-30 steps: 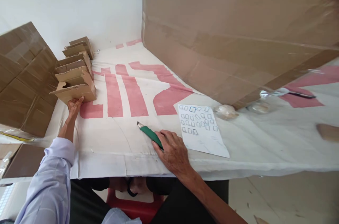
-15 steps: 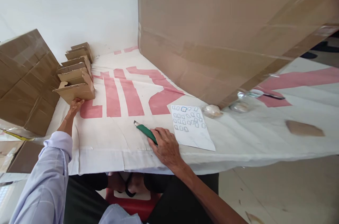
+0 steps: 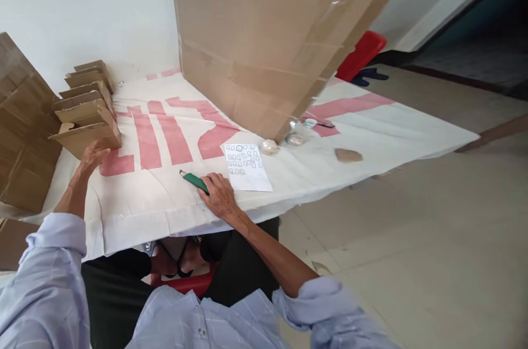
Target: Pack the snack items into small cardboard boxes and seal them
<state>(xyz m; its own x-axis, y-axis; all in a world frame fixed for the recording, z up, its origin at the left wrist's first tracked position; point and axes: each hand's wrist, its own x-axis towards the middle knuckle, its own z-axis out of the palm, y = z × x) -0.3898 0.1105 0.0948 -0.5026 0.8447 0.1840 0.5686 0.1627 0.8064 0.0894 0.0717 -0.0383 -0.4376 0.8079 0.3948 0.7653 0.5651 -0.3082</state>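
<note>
Through the head camera, my only view, I see both hands over a table [image 3: 383, 134] covered in white cloth with red lettering. My left hand [image 3: 91, 161] is open, fingers stretched out against the lower front of the nearest small box [image 3: 84, 138] – I can't tell how firmly they press. That box stands with its flaps up at the near end of a row of small boxes [image 3: 78, 98], beside a large carton [image 3: 31, 134] on the left. My right hand [image 3: 220, 195] rests near the table's front edge, closed around the rear of a green knife [image 3: 195, 180], whose blade points away and to the left. Just beyond that hand lies a paper [image 3: 249, 179] marked with small drawn outlines. Two wrapped lumps [image 3: 269, 146] sit near its upper right corner, at the foot of a big cardboard panel [image 3: 251, 46] – and farther right lies a cardboard scrap [image 3: 348, 155].
</note>
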